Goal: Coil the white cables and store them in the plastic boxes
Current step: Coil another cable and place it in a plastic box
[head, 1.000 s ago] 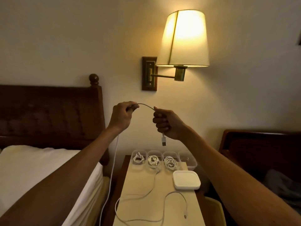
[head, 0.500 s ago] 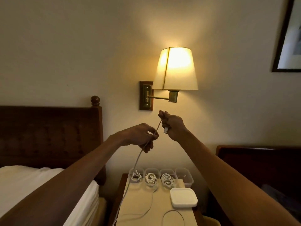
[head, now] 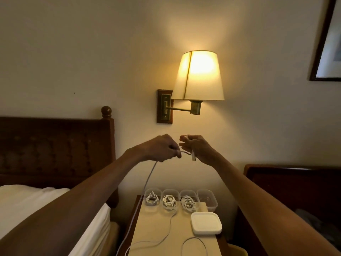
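Where the two forearms meet in front of the wall, the left hand [head: 162, 147] has its fingers curled and pinches the white cable [head: 147, 180] at the fingertips. The right hand [head: 200, 149], just beside it, holds the same cable near its plug [head: 193, 157]. The plug hangs below that hand's palm, and a short bend of cable bridges the two hands. Which of the right fingers do the holding cannot be made out, since they face away and blur together. From the left hand the cable drops down past the left edge of the nightstand [head: 156, 230] and runs off the bottom of the view. At the back of the nightstand stand four plastic boxes [head: 212, 195] in a row. The three on the left each hold a coiled cable [head: 187, 202], while the inside of the rightmost is too dim to read. A loose strand [head: 170, 225] trails forward from the second box, and a loop [head: 193, 241] lies near the front. Both are cut off by the frame, so whether they join each other or the held cable is unclear. A white lid [head: 206, 224] lies in front of the right-hand boxes. A lit lamp [head: 199, 76] hangs above. A picture frame [head: 322, 52] is cropped at the right edge.
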The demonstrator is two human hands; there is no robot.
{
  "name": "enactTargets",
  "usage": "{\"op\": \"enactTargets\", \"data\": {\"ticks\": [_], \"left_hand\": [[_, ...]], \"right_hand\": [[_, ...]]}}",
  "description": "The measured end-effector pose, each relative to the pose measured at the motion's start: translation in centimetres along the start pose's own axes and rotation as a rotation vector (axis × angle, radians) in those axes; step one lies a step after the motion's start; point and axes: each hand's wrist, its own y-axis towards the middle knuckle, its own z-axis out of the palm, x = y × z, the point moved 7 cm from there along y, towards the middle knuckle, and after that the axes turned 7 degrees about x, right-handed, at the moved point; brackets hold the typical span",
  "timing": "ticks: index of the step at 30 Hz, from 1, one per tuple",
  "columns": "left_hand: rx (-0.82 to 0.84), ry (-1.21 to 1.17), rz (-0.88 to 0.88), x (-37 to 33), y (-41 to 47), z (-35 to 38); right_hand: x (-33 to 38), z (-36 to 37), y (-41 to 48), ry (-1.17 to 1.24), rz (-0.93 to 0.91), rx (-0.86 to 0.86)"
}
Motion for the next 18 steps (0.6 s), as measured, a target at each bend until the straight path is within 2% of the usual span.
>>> {"op": "enactTargets", "data": {"ticks": [2,5,7,10,14,18], "left_hand": [[-0.090,0.026,0.048,-0.6,0.1,-1.7],[-0.249,0.083,0.130,-1.5,0.2,-4.6],[-0.333,0.122,0.172,-1.6,0.4,-6.1],[-0.368,0.085,0.202,-0.8,1.0,-7.0],[-0.432,0.043,0.218,0.4,1.6,-7.0],[-0.433,-0.122,0.147,3.7,2.0,-6.1]], "right_hand": [[-0.1,0.7,-0.1,-0.098,0.008,0.107],[-0.6,2.2,-0.4,-0.002,0.058,0.267],[-0.4,3.0,-0.8,0.017,0.075,0.278],[0.3,3.6,-1.4,0.084,0.093,0.280],[0.4,4.4,-1.9,0.326,0.170,0.390],[1.3,4.3,-2.2,0.440,0.140,0.421]]}}
